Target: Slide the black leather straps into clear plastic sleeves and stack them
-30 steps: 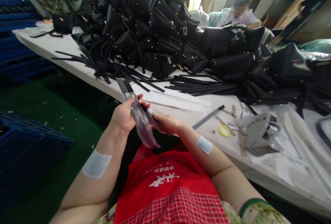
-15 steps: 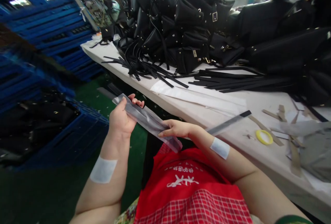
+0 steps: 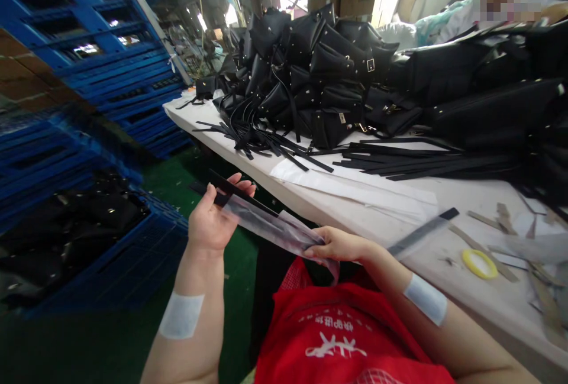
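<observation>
My left hand [image 3: 212, 218] is closed round the far end of a black strap [image 3: 231, 189] that sits in a long clear plastic sleeve [image 3: 275, 229]. My right hand [image 3: 333, 245] pinches the near end of that sleeve, just above my red apron [image 3: 337, 331]. Strap and sleeve are held level between both hands, off the white table's [image 3: 444, 218] front edge. The strap's dark tips poke out past my left fingers.
A big heap of black bags [image 3: 355, 70] and loose black straps [image 3: 399, 159] covers the back of the table. A yellow tape roll [image 3: 479, 263], a grey strip [image 3: 421, 233] and cardboard scraps lie at right. Blue crates [image 3: 89, 100] stand left. Another person [image 3: 452, 17] works beyond the heap.
The view has swung left and up. The sleeve with the strap has gone from bent and drooping to pulled out straight between my hands, and the strap's ends now show beyond my left hand.
</observation>
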`<action>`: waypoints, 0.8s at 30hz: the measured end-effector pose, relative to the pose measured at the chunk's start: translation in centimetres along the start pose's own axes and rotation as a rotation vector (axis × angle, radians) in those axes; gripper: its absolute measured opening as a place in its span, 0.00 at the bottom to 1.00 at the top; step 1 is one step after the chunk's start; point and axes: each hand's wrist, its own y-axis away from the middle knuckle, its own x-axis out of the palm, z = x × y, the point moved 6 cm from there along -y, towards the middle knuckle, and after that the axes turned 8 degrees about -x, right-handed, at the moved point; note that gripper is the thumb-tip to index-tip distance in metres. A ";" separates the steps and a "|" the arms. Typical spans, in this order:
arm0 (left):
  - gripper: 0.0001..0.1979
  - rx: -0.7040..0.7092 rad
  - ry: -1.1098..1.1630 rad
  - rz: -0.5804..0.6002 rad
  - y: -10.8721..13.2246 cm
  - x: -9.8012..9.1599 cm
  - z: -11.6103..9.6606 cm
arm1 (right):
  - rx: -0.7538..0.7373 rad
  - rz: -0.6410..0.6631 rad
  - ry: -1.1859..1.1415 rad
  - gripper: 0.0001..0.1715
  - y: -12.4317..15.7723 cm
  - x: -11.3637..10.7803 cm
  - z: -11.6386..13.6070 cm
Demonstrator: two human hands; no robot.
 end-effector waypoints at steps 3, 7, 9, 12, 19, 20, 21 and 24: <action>0.25 0.057 -0.007 0.004 -0.2 0.3 -0.9 | 0.004 -0.029 -0.036 0.23 0.7 -1.1 0.0; 0.26 0.140 -0.032 0.049 -0.3 0.3 -2.6 | -0.019 -0.045 -0.047 0.22 1.2 -2.1 0.2; 0.25 0.185 -0.038 0.070 -0.2 0.3 -3.6 | -0.009 -0.047 -0.040 0.20 1.4 -2.4 0.3; 0.26 0.228 -0.047 0.092 0.0 0.5 -4.6 | -0.005 -0.062 -0.033 0.18 1.4 -2.8 0.3; 0.24 0.133 -0.048 0.005 -0.5 0.2 -3.4 | -0.102 -0.070 0.022 0.17 1.5 -2.9 0.5; 0.23 0.107 -0.069 -0.005 -0.6 0.1 -2.7 | -0.122 -0.074 0.041 0.18 1.6 -2.8 0.8; 0.22 0.074 -0.097 -0.003 -0.7 0.1 -1.9 | -0.143 -0.076 0.060 0.18 1.7 -2.7 1.1; 0.20 -0.070 -0.145 0.037 -1.1 0.4 1.5 | -0.169 -0.063 0.098 0.19 2.0 -2.2 1.8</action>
